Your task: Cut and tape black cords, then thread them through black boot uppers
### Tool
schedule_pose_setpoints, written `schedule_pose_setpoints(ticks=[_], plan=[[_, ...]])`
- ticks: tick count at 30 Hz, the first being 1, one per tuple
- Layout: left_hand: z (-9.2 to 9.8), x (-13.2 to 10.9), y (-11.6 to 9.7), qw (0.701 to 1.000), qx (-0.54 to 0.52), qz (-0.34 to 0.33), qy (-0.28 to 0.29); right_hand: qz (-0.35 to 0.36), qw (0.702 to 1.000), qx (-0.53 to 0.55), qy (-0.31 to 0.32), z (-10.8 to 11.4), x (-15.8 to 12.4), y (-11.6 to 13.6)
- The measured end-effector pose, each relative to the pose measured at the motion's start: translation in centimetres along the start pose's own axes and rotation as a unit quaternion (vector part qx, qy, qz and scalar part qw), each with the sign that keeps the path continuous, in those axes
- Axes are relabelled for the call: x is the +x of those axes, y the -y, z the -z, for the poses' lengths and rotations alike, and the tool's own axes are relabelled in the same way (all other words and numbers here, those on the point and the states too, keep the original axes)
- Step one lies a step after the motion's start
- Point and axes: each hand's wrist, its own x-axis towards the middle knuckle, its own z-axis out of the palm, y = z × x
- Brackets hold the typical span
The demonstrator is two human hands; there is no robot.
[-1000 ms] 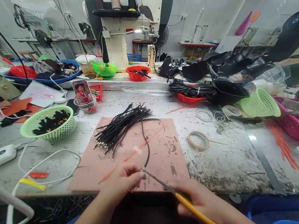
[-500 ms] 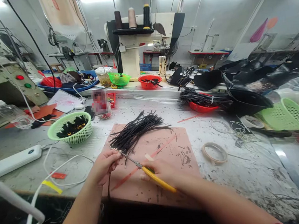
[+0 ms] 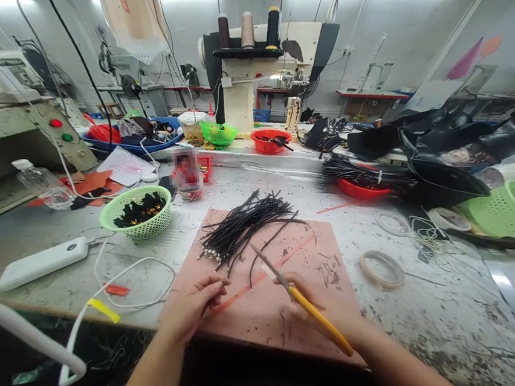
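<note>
Black cords lie farther from the curled left grip (contents: can't tell) than before; right grip encloses scissors

braided cord pile blocking us straight ahead, white cable loop obstructing left of our left hand, passable room for us over pink mat's right side, masking tape roll beyond its edge

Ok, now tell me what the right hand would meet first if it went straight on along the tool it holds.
Led by the yellow-handled tool, the right hand would likely meet the bundle of black cords on the pink mat first; the tip's height is hard to judge.
</note>
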Motion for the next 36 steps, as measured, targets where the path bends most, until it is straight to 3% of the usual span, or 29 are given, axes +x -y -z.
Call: schedule_pose_setpoints(ticks=[4,5,7,10,13,15,21,26,29,32,34,36], plan=[[-2.9,-1.2,0.7,0.985,0.147,-0.044,0.074,0.033,0.987,0.113,-0.107,-2.0,-0.9,-1.3],[-3.7,-1.2,0.8,0.97,0.21,-0.084,0.089,0.042,0.983,0.123,-0.132,-2.4,-0.9,-1.5],[-5.1,-0.7,0.6,0.912,0.362,-0.165,0.104,0.045,0.979,0.105,-0.167,-2.4,-0.5,-1.5],[-6.6,0.7,-0.1,0.821,0.526,-0.204,0.094,-0.008,0.979,-0.042,-0.2,-0.5,1.4,-1.3],[-6.9,2.3,-0.8,0.794,0.572,-0.186,0.086,-0.059,0.953,-0.219,-0.2,2.5,4.8,-1.5],[-6.5,3.1,-1.0,0.786,0.586,-0.178,0.083,-0.055,0.948,-0.257,-0.181,4.2,7.5,-1.9],[-3.9,4.9,-1.4,0.798,0.582,-0.151,0.034,-0.024,0.948,-0.283,-0.143,5.4,14.4,-2.2],[-2.0,6.3,-2.6,0.827,0.544,-0.142,-0.013,-0.023,0.95,-0.28,-0.133,5.2,17.2,-1.2],[-1.2,6.5,-2.8,0.854,0.496,-0.155,-0.011,-0.025,0.955,-0.263,-0.132,4.9,16.5,-0.3],[-1.2,5.6,-2.4,0.885,0.435,-0.167,-0.006,-0.013,0.963,-0.235,-0.129,3.6,13.9,0.6],[-1.6,4.4,-1.8,0.902,0.397,-0.168,-0.011,0.014,0.984,-0.146,-0.105,1.9,11.7,0.9],[-2.3,2.9,-1.1,0.926,0.334,-0.175,-0.009,0.036,0.997,0.031,-0.066,0.1,9.3,1.1]])
